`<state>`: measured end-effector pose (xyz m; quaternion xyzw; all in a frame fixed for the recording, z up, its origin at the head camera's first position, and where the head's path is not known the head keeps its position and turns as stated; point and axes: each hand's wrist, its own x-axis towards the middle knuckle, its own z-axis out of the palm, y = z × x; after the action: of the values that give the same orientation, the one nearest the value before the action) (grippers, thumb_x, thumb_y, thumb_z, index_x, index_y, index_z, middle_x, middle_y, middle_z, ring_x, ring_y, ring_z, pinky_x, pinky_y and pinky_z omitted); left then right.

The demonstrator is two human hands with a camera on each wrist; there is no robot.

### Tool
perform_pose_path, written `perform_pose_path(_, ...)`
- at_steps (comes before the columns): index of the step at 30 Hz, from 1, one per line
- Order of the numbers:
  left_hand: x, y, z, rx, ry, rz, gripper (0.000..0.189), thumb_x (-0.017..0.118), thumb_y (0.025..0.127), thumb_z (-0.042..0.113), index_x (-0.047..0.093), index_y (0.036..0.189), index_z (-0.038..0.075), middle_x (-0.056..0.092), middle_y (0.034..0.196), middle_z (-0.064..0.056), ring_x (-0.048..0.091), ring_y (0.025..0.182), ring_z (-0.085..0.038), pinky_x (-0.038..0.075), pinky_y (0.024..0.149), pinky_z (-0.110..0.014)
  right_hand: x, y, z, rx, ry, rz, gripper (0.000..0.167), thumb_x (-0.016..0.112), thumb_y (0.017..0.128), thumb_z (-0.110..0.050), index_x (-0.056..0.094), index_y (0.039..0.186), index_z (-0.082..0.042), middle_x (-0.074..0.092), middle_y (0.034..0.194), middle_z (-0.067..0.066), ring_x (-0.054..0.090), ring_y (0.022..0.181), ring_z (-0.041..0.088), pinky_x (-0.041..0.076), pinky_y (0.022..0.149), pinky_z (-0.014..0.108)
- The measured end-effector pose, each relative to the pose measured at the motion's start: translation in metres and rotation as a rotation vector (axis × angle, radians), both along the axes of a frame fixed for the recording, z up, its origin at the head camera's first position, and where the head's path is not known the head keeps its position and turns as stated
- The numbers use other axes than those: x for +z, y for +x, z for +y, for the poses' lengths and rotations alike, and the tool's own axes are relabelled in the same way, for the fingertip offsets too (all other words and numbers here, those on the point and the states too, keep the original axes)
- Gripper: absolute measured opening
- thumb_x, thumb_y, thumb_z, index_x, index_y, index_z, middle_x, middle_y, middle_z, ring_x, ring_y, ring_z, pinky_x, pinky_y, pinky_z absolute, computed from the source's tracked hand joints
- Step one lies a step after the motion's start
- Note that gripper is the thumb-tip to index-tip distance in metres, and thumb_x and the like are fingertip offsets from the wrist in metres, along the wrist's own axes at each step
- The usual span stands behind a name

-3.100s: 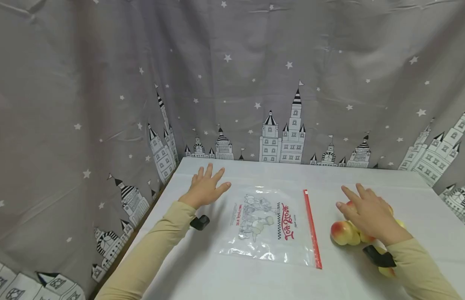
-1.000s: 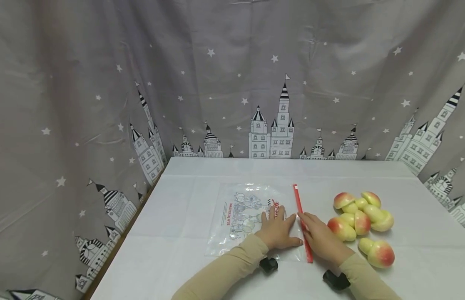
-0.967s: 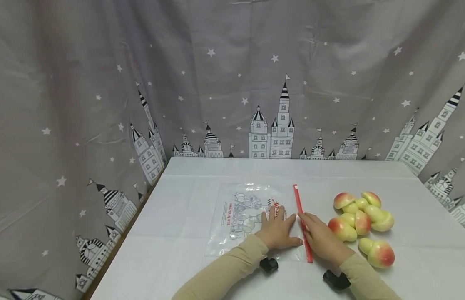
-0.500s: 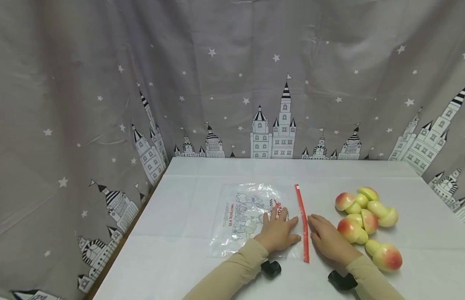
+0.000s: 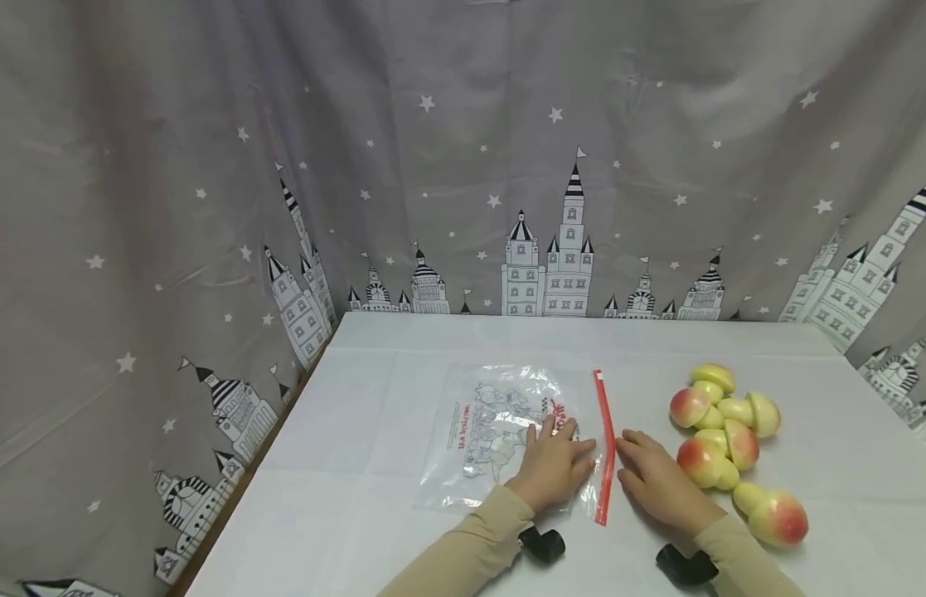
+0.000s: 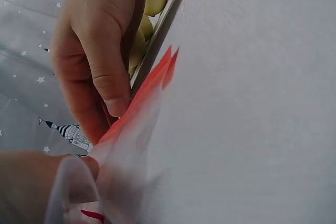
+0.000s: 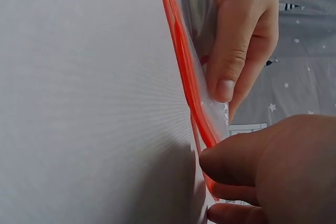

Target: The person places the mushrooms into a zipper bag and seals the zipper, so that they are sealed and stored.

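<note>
A clear zip bag with a red zip strip and cartoon print lies on the white table. My left hand rests on the bag beside the strip, fingers spread over the print. My right hand is just right of the strip, its fingertips right at that edge. In the right wrist view the red edge shows two lips slightly parted at the far end, and my right thumb overlaps it. The bag film bulges beside my left thumb in the left wrist view.
Several yellow-and-red toy fruit pieces, shaped like mushrooms or pears, lie in a group right of my right hand. A grey curtain with castles and stars hangs behind the table, whose left edge is visible.
Both hands came from apart to the bag's strip. My right hand left the fruit pieces and later drew slightly right of the strip. My left hand has stayed on the bag lately.
</note>
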<state>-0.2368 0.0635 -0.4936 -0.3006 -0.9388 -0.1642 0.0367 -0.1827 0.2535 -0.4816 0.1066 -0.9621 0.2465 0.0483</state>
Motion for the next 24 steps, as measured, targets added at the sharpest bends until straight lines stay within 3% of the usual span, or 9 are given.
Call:
perform_pose_path(9,-0.0034,-0.0016,0.0005,0.017,0.216,-0.019,0.027,0.062,0.098,0.029,0.077,0.119,0.021,0.065,0.140,-0.010,0.049,0.140,-0.046,0.034,0.112,-0.070,-0.0015,-0.0003,0.0002,-0.014,-0.025,0.031,0.047,0.070,0.091,-0.010,0.060,0.134,0.007,0.057,0.139,0.032,0.054,0.131,0.052,0.044,0.107,0.066)
perform_pose_path(19,-0.0060,-0.0036,0.0024,0.039,0.316,-0.023,0.018,0.070,0.090,0.022,0.080,0.103,0.015,0.071,0.130,-0.010,0.054,0.135,-0.046,0.036,0.109,-0.072,-0.0040,-0.0026,0.0031,-0.013,-0.098,0.109,0.045,0.070,0.090,-0.009,0.062,0.132,0.004,0.063,0.133,0.029,0.059,0.125,0.050,0.046,0.105,0.065)
perform_pose_path(24,-0.0049,-0.0040,0.0030,0.029,0.318,-0.012,0.015,0.072,0.086,0.020,0.079,0.097,0.014,0.073,0.128,-0.010,0.056,0.133,-0.047,0.037,0.107,-0.073,-0.0042,-0.0039,0.0041,-0.015,-0.140,0.122,0.041,0.067,0.092,-0.007,0.063,0.132,0.001,0.063,0.134,0.028,0.059,0.127,0.049,0.046,0.106,0.064)
